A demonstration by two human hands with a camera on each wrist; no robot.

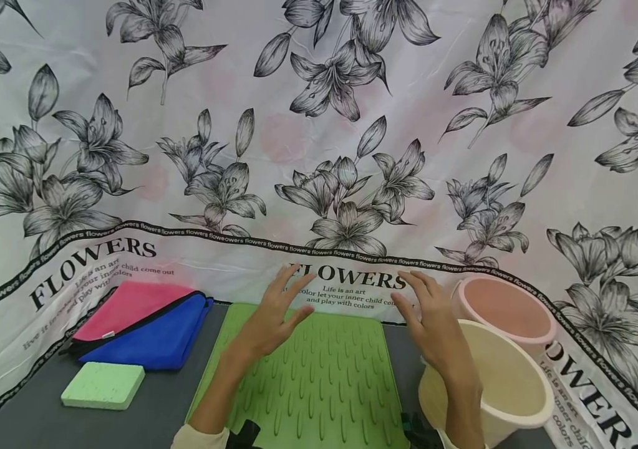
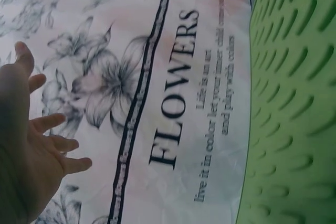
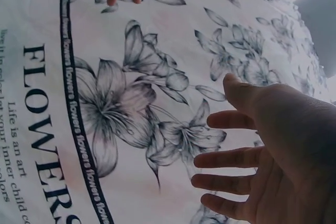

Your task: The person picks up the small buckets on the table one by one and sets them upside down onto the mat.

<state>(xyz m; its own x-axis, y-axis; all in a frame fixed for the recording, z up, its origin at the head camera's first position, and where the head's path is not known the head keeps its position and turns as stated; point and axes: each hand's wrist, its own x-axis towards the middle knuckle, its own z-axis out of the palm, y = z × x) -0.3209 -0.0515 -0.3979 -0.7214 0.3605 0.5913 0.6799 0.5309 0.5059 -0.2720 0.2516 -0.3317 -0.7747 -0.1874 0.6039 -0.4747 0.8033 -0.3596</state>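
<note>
Both hands are raised over the far part of a green mat (image 1: 319,380) with raised ridges, palms facing each other. My left hand (image 1: 274,318) has its fingers spread and nothing in it; the left wrist view also shows that hand (image 2: 37,150) with spread fingers beside the printed cloth. My right hand (image 1: 433,321) is likewise empty, fingers extended, in front of the cream bucket (image 1: 512,380). In the right wrist view the right hand (image 3: 262,156) stretches its fingers across the flower print.
On the left lie folded pink and blue cloths (image 1: 150,337) and a light green sponge (image 1: 103,385). A pink bucket (image 1: 512,305) stands behind the cream one at the right. A white cloth with flower prints (image 1: 341,156) hangs behind the dark grey tabletop (image 1: 156,411).
</note>
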